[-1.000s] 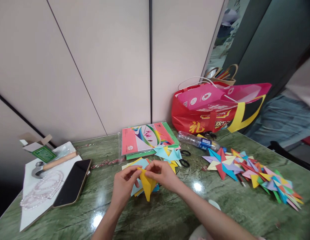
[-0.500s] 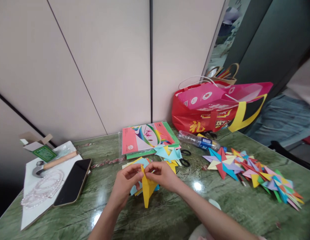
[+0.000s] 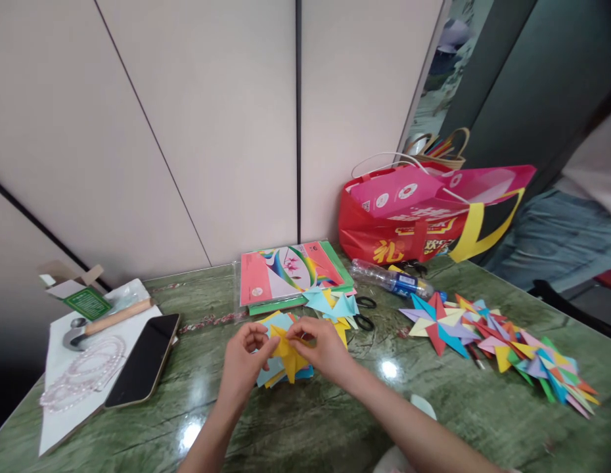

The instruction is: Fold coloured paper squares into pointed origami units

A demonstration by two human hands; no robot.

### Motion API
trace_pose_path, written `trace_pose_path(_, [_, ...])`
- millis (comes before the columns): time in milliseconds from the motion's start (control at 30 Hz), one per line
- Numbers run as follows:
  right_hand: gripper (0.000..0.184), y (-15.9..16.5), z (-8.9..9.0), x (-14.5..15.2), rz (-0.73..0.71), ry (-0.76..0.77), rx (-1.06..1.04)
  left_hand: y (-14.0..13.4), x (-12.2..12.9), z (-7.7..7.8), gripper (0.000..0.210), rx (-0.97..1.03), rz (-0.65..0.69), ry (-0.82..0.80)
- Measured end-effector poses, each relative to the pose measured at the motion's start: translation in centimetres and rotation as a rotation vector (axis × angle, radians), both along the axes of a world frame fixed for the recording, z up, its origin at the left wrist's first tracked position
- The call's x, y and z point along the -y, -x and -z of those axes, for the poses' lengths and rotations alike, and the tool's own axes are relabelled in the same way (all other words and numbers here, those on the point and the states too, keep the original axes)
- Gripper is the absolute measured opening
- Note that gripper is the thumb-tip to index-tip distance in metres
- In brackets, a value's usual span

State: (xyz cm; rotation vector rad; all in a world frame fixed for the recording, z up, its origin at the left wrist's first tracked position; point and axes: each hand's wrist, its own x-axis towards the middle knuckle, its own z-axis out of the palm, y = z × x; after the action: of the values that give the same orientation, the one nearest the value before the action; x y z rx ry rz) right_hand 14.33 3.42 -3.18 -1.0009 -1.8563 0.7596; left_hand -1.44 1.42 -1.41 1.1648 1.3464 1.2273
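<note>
Head view shows two bare hands meeting over a green table [image 3: 335, 427], with a yellow folded paper [image 3: 291, 360] between them, its point hanging towards 6 o'clock. Taking that piece as the middle of the dial, the right hand [image 3: 325, 345] comes in from 3 o'clock, its thumb and fingertips pinched close on the upper edge. At 9 o'clock the left hand [image 3: 242, 355] is loosely curled, a small gap showing between thumb and forefinger; its thumb tip lies at the paper's edge, but whether it grips there I cannot tell. A stack of coloured sheets [image 3: 283, 320] sits just beyond and beneath the held piece, and light-blue and yellow folded pieces [image 3: 335, 304] lie near at 1 to 2 o'clock. Well apart, towards 3 o'clock, are a multicoloured paper star [image 3: 437, 321] and an overlapping row of folded shapes [image 3: 539, 368]. My judgement is that the step in hand is shaping the yellow piece, its flaps being parted or a crease set. The next move would call for a steady right pinch while the left fingers take a light hold along the crease, without bending the point.
</note>
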Motion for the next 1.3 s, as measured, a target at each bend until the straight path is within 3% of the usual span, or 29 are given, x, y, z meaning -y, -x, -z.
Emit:
trace_pose_path(167, [0.019, 0.2, 0.1, 0.4, -0.054, -0.219, 0.067, -0.1, 0.0, -0.3, 0.022, -0.012, -0.027, 0.030])
trace_pose_path(300, [0.024, 0.3, 0.1, 0.5, -0.105, -0.259, 0.056, -0.3, 0.0, -0.7, 0.020, 0.020, -0.017, 0.066])
trace_pose_path(567, [0.021, 0.3, -0.3, 0.6, -0.084, -0.103, -0.009, -0.5, 0.3, -1.0, 0.019, 0.136, -0.061, 0.082])
trace_pose_path(900, [0.014, 0.4, -0.1, 0.4, -0.060, 0.178, -0.140, -0.1, 0.3, -1.0, 0.015, 0.057, 0.008, 0.044])
trace_pose_path(1133, [0.010, 0.5, -0.5, 0.3, -0.053, 0.290, -0.215, -0.3, 0.2, -0.8, 0.022, 0.116, -0.045, 0.028])
trace_pose_path(1300, [0.011, 0.4, -0.6, 0.2, -0.072, 0.332, -0.266, -0.6, 0.5, -1.4, 0.018, 0.087, 0.058, 0.043])
